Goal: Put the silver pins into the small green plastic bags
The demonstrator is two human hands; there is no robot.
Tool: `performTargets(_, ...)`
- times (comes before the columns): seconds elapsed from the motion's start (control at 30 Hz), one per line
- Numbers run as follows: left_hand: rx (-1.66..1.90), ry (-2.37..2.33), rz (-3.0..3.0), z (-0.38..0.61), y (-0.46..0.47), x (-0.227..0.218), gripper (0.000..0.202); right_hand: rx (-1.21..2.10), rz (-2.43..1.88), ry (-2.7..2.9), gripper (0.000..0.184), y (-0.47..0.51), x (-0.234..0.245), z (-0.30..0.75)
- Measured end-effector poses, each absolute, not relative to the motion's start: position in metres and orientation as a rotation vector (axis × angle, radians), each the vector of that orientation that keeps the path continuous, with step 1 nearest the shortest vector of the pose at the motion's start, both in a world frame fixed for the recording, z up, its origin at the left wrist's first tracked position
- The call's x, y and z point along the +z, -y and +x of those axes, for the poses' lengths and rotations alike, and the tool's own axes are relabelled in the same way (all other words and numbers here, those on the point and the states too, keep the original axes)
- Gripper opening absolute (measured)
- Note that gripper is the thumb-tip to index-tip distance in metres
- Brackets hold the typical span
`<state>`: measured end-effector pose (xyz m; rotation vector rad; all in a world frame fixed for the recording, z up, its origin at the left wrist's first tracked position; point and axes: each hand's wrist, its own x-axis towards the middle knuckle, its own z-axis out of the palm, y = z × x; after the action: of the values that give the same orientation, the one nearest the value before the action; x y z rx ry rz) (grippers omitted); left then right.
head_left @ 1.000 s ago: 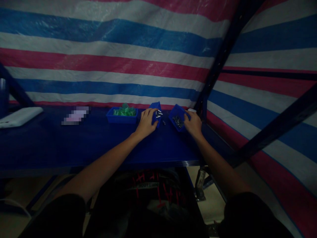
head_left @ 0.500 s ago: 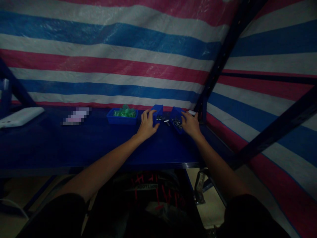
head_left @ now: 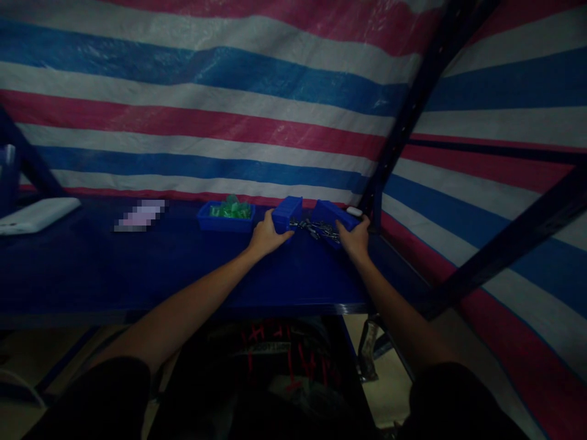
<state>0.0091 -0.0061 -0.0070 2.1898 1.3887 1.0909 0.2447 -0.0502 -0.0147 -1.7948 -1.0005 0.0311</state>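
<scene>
My left hand (head_left: 267, 235) is wrapped round a small blue bin (head_left: 287, 213), which is tipped over on the dark blue bench (head_left: 183, 269). My right hand (head_left: 354, 238) grips a second small blue bin (head_left: 334, 214), also tipped toward the first. Between the two bins lies a spilled heap of small dark and silvery metal parts (head_left: 315, 228). A small white piece (head_left: 354, 211) sits just behind the right bin.
A third blue bin (head_left: 225, 216) with green pieces stands left of my hands. A white flat object (head_left: 34, 215) lies at the bench's far left, and a pale blurred item (head_left: 140, 215) nearer. A dark metal post (head_left: 403, 122) rises at right before a striped tarp.
Both bins have been tipped further inward and their small parts have spilled onto the bench between them. My hands moved from resting on the bins to gripping them.
</scene>
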Motion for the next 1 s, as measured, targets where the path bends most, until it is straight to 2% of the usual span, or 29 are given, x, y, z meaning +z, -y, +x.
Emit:
performTargets(0.17, 1.059, -1.352, 2.348, 0.005, 0.007, -0.002, 0.078, 0.017, -1.763, 1.071, 0.070, 0.049, -0.014, 0.256)
performTargets(0.47, 0.975, -1.332, 2.443, 0.004, 0.011, 0.004, 0.079, -0.048, -1.759, 1.133, 0.065, 0.050, -0.015, 0.257)
performTargets(0.87, 0.940, -1.219, 2.484, 0.001, 0.009, 0.004, 0.075, 0.080, -1.786, 1.084, 0.066, 0.047, -0.020, 0.251)
performTargets(1.0, 0.943, -1.165, 2.516, -0.001, 0.009, 0.007, 0.076, 0.077, -1.817, 1.088, 0.059, 0.046, -0.021, 0.255)
